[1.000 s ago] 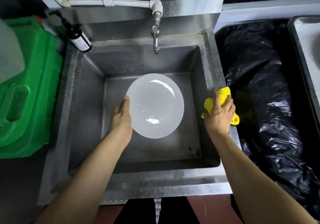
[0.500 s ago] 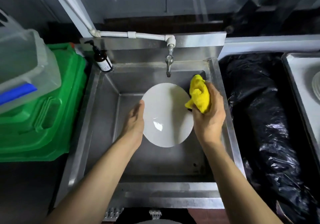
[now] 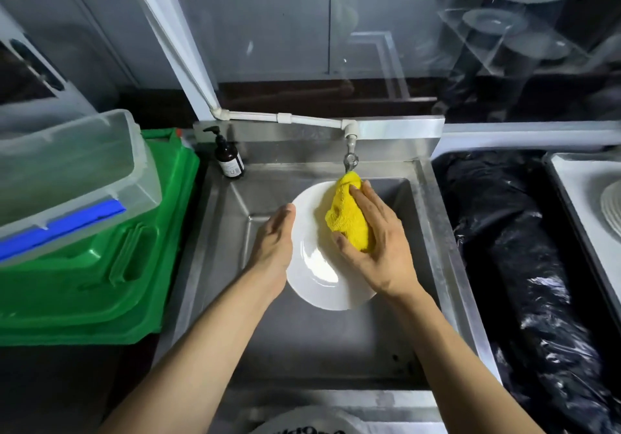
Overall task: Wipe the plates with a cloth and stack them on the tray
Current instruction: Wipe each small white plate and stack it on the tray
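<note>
Stainless sink basin catches drips, likely why the left hand holds the white plate tilted over its middle. That hand clasps the plate's left rim, fingers hidden behind; the right hand, fingers partly curled round the bunched yellow cloth, presses it on the plate's far-right part, below the tap.

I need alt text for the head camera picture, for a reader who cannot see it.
Over a steel sink, a person's right hand holds a yellow cloth against a white plate that the left hand holds by its edge. A brown pump bottle stands at the sink's back left corner.
</note>
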### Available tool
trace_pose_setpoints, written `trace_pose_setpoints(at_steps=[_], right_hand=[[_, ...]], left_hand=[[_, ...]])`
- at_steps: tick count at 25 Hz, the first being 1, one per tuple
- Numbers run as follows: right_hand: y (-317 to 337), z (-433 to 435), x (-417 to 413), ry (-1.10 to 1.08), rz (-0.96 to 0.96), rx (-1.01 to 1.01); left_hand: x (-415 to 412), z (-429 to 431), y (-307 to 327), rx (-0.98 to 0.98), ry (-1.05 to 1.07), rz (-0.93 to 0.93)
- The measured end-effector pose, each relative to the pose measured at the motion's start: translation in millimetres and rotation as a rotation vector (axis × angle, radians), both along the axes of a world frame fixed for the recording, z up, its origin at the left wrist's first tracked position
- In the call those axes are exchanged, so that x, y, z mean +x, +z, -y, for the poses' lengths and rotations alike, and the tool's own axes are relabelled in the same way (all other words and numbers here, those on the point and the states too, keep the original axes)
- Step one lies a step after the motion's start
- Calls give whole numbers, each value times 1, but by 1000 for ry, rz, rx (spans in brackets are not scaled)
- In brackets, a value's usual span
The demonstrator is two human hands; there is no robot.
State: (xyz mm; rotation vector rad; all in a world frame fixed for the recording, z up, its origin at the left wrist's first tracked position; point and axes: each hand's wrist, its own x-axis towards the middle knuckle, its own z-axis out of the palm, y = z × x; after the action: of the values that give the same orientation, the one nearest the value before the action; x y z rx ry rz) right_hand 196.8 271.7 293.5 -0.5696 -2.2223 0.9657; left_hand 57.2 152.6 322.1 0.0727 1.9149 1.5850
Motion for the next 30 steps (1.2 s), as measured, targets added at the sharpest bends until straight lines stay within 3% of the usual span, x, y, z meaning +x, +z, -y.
trace_pose_setpoints(at_steps=[2, 8, 13, 16, 19, 23, 27, 30], right_hand=[[2, 1, -3, -42, 21, 36], [1, 28, -14, 53, -43, -120], [0, 66, -15, 171, 0, -28], [4, 48, -25, 84, -35, 40], [12, 32, -33, -39, -44, -64], [8, 65, -25, 54, -36, -188], [0, 83, -15, 159, -28, -102], [8, 62, -24, 86, -48, -57]], left_hand=[[-1, 1, 4, -2, 0, 15], [2, -4, 15, 71, -19, 28], [-2, 0, 20, 79, -31, 42], [-2, 3, 21, 122, -51, 10], [0, 1, 22, 128, -40, 6], [1, -4, 31, 126, 16, 41], [1, 1, 34, 113, 25, 66], [1, 1, 33, 128, 2, 19]])
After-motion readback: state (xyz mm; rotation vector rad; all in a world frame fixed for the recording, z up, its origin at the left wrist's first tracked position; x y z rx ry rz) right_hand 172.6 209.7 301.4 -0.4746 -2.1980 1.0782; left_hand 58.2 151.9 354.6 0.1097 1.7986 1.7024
